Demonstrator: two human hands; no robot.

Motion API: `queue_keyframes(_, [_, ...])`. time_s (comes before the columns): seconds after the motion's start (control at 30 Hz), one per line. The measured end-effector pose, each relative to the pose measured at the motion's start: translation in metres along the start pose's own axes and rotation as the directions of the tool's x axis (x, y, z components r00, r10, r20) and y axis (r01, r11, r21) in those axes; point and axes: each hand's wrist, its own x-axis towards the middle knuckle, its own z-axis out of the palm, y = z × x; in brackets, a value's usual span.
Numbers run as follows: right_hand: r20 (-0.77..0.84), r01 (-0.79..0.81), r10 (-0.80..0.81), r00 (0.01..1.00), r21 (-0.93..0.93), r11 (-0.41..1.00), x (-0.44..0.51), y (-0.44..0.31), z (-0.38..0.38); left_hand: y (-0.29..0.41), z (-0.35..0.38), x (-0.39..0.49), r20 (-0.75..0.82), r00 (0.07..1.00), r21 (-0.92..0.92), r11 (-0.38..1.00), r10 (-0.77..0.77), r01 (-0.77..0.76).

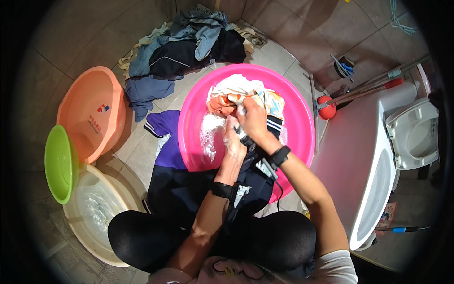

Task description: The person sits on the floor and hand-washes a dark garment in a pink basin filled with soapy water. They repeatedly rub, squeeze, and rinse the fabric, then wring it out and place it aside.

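Note:
A round pink plastic basin stands on the tiled floor before me, with foamy water at its left side. Wet from suds, my left hand grips part of a dark garment that has white stripes and a purple section. My right hand is closed on fabric just above and to the right of it. The dark garment hangs over the basin's near rim towards my lap. Beyond both hands, white cloth and orange patterned cloth are heaped in the basin.
Denim and dark clothes lie piled beside a floor drain. An orange basin, a green basin and a cream tub stand at left. At right are a white bathtub, a red plunger and a toilet.

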Motion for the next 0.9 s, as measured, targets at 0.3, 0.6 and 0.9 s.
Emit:
queue_keyframes(0.3, [0.067,0.0,0.003,0.998,-0.037,0.999,-0.004,0.001,0.005,-0.001,-0.011,0.003,-0.011,1.0,0.059,0.998,0.015,-0.014])
queue_keyframes(0.6, [0.062,0.07,-0.068,0.996,-0.021,0.997,-0.008,0.0,0.006,-0.002,-0.02,0.012,-0.104,0.995,0.047,0.999,0.01,-0.005])
queue_keyframes(0.9, [0.094,0.138,-0.146,0.985,0.091,0.986,-0.015,0.005,0.011,-0.01,-0.031,0.025,-0.089,0.979,0.212,0.964,0.181,-0.159])
